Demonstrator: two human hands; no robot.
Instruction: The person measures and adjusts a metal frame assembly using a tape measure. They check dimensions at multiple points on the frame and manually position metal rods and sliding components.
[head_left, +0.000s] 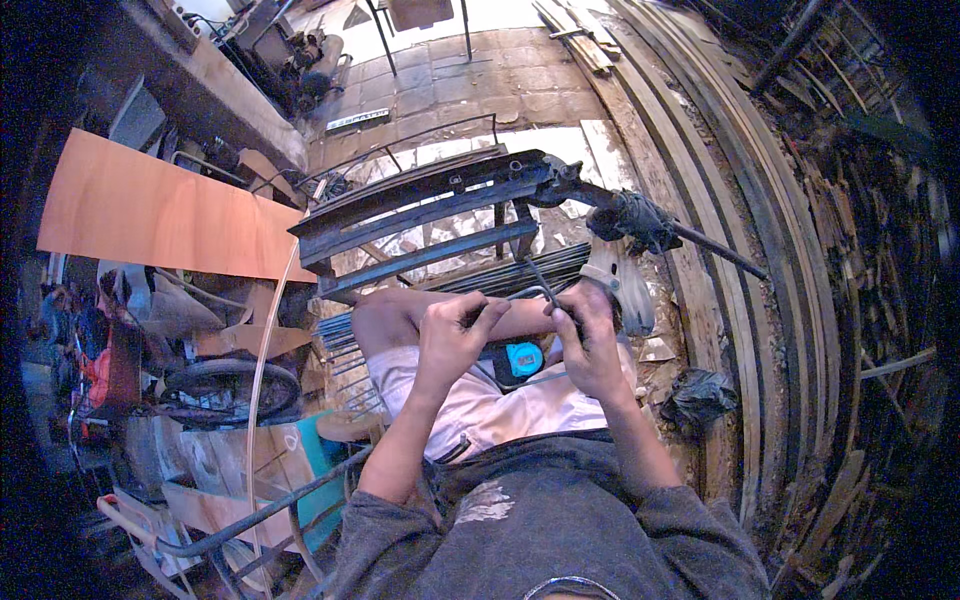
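Observation:
My right hand (592, 337) grips a short dark metal rod (541, 279) between thumb and fingers; the rod slants up towards a black steel frame stand (420, 251). A thin bent metal rod (531, 291) runs between my two hands. My left hand (457, 334) is curled, thumb near the forefinger, close to that rod's left end; whether it grips the rod is not clear. Below the hands, a turquoise tape measure (523, 360) lies between my legs. Under my bent leg and beyond it lie many thin metal rods (555, 262).
A metal bar (720, 251) bound with dark wrapping juts right from the stand. Long timber planks (697, 225) line the right side, with a black plastic bag (699, 397) by them. Left are an orange-brown board (172, 206), a wheel (229, 390) and a tubular metal frame (255, 517).

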